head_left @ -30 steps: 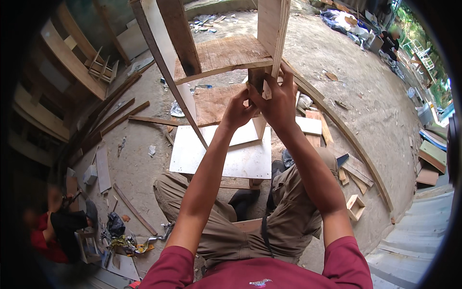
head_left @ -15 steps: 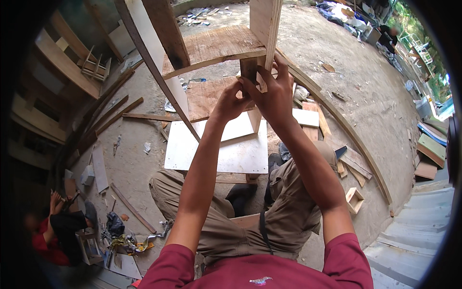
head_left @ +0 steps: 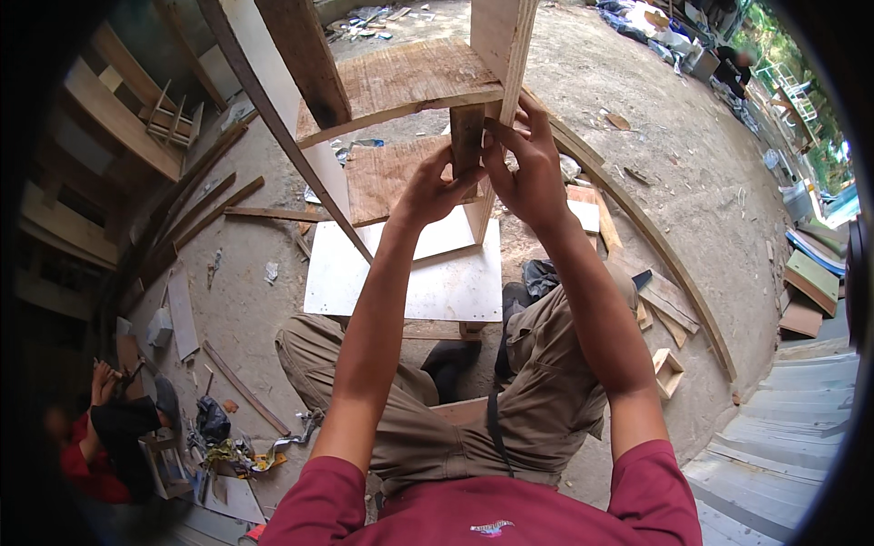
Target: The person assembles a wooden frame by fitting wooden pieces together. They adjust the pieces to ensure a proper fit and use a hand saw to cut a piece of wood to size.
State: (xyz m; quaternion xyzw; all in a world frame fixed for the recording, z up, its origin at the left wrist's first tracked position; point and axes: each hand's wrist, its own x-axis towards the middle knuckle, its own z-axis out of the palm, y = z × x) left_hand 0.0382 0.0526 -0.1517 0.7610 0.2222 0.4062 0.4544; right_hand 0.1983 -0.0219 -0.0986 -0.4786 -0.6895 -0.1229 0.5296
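A wooden shelf unit (head_left: 414, 77) stands in front of me, with two plywood shelves between upright side panels. Beneath the upper shelf, by the right side panel (head_left: 510, 77), a short dark wood block (head_left: 467, 132) is upright. My left hand (head_left: 428, 188) is closed on the lower part of this block, thumb across its near side. Wrapped round the edge of the right side panel, my right hand (head_left: 530, 168) has its thumb and forefinger close beside the block. Some of its fingertips are hidden. Below the unit lies a white board (head_left: 401, 282) between my knees.
Long wood strips (head_left: 655, 246) curve along the right floor. Scrap wood (head_left: 669, 305) and a small wooden box (head_left: 667, 373) lie by my right knee. At lower left another person (head_left: 118, 428) sits near tangled scraps (head_left: 232, 446). Metal sheets (head_left: 774, 437) are at lower right.
My hands have drawn slightly apart. The left has slid to the block's lower left side, leaving more of the block in sight. The view has shifted a little.
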